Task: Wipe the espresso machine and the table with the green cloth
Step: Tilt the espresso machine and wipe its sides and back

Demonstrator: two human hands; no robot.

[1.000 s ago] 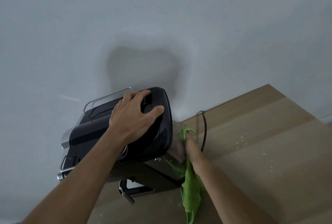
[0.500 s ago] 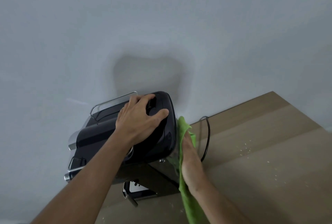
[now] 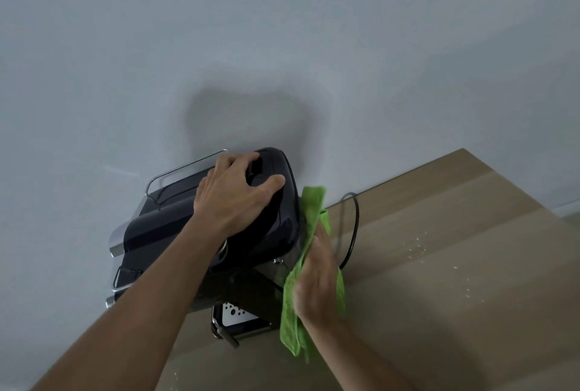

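Note:
A black and silver espresso machine [image 3: 157,233] stands on the wooden table [image 3: 455,296] against the wall. My left hand [image 3: 233,196] lies on its top, with the fingers curled over the rear part and the thumb spread across the lid. My right hand [image 3: 317,277] presses the green cloth [image 3: 290,321] flat against the machine's right side, fingers pointing up. The cloth's upper end sticks out above my fingertips and its lower end hangs below my wrist. The hand is slightly blurred.
A black power cord [image 3: 353,233] loops on the table just right of the machine. Pale crumbs [image 3: 417,246] are scattered over the table's right part. The portafilter handle [image 3: 230,339] juts out under the machine's front. A grey wall stands directly behind.
My right hand has slid the cloth upward along the machine's right side, and more cloth now shows above the fingers. My left hand has stayed on top.

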